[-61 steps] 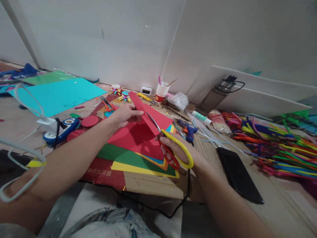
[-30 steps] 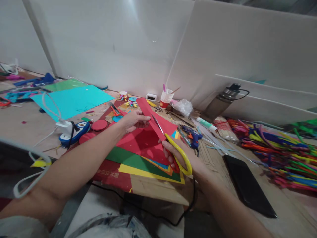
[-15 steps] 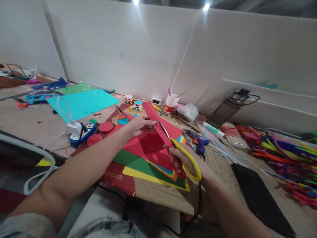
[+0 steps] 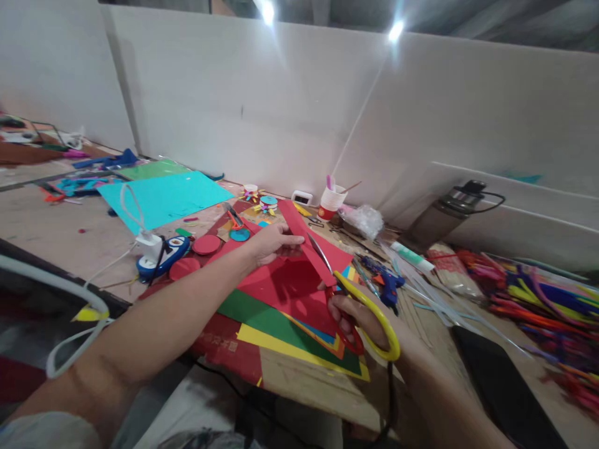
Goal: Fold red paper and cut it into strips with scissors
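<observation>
Cluttered table (image 4: pixel 47 224), scissors (image 4: pixel 358 289) aslant along red paper (image 4: pixel 313 259), tips forward-left.

Two round white overhead lamps (image 4: pixel 396 30) flare above smooth white wall panel (image 4: pixel 304 118); rest dim. Soft shadows on flat red paper (image 4: pixel 297 284). Multicoloured fuzzy sticks (image 4: pixel 547 312), right, blurred.

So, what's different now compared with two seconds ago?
Mostly the view: it has swung left and up, so the scene sits farther right and lower in the picture, and two bright lights now show at the top. Nothing was picked up or let go. The left hand still holds the red paper; the right hand still holds the scissors.
</observation>
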Available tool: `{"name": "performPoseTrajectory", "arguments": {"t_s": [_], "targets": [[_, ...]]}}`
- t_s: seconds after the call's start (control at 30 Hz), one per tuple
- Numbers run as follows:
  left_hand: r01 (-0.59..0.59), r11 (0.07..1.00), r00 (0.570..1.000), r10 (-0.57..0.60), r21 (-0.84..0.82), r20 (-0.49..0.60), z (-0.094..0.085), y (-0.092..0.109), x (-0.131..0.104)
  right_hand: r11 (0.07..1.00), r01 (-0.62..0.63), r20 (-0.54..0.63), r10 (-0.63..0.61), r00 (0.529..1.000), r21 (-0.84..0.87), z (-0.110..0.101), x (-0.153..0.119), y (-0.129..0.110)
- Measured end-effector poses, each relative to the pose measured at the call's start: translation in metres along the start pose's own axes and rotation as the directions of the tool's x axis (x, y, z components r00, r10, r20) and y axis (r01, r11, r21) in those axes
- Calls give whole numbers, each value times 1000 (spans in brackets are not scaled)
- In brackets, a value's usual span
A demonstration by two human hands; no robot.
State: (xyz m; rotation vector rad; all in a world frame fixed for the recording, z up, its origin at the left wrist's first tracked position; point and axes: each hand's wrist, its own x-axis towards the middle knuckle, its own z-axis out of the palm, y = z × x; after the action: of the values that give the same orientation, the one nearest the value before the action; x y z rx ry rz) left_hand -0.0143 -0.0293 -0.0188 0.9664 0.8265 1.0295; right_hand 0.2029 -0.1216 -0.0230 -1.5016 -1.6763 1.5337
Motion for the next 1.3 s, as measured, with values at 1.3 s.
{"name": "performPoseTrajectory", "arguments": {"t_s": [1.3], "targets": [[-43, 998, 999, 43, 48, 2, 7, 8, -6, 996, 78, -57, -76, 995, 43, 6, -9, -14]]}}
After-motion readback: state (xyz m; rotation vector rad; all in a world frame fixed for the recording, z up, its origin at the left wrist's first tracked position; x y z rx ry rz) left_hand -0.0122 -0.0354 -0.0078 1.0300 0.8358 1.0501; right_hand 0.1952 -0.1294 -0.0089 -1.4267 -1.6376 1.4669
